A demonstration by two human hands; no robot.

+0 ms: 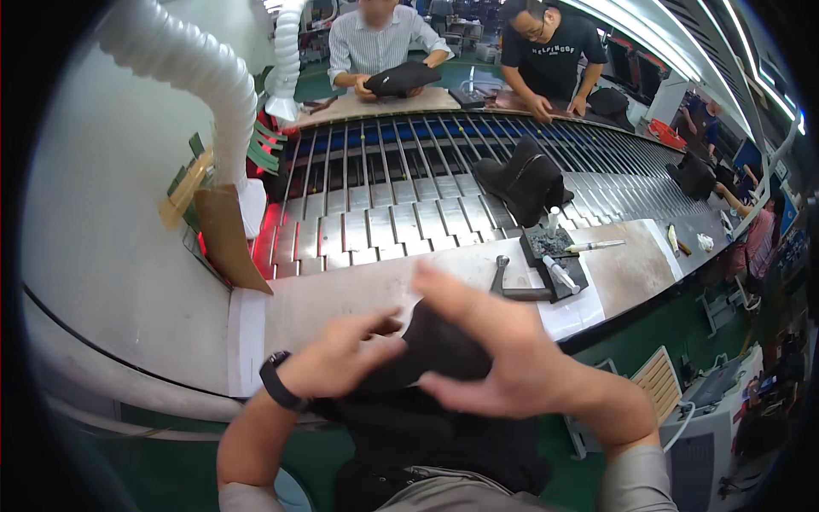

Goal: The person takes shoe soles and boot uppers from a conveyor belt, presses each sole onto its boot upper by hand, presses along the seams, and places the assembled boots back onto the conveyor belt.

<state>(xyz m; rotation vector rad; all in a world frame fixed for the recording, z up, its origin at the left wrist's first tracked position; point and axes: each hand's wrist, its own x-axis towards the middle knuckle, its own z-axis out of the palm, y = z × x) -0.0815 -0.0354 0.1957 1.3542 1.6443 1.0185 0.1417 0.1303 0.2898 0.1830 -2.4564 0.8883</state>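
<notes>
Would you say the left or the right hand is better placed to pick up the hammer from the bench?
Probably the right hand: the hammer lies just beyond it, while the left hand grips the black boot farther away.

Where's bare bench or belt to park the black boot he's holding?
Both the left hand and right hand grip the black boot. Free: bench left of the hammer, and slatted conveyor left of the boot standing on it. Crowded: the dark tray with its tubes.
</notes>
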